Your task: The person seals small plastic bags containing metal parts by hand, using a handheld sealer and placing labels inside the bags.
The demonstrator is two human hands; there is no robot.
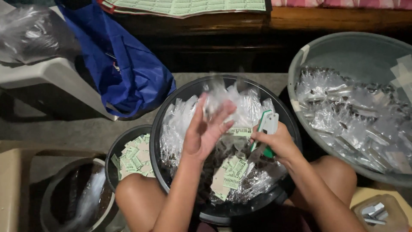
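Left hand (206, 131) grasping crinkled clear plastic packet (214, 101); right hand (274, 144) clenched on green-and-white stapler (267, 129), over round black basin (171, 107) of glossy packets and paper labels (229, 172).

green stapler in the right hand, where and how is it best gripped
Probably around its lower body, from the right side, as the right hand does. The stapler stands nearly upright with its pale top sticking up, so the fingers wrap the middle, leaving the top clear.

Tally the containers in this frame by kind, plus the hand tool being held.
Round black plastic basins: 2
Large grey plastic tub: 1
Dark round bucket: 1
Blue fabric bag: 1
Small clear plastic box: 1
Green-and-white stapler in right hand: 1
Total: 7
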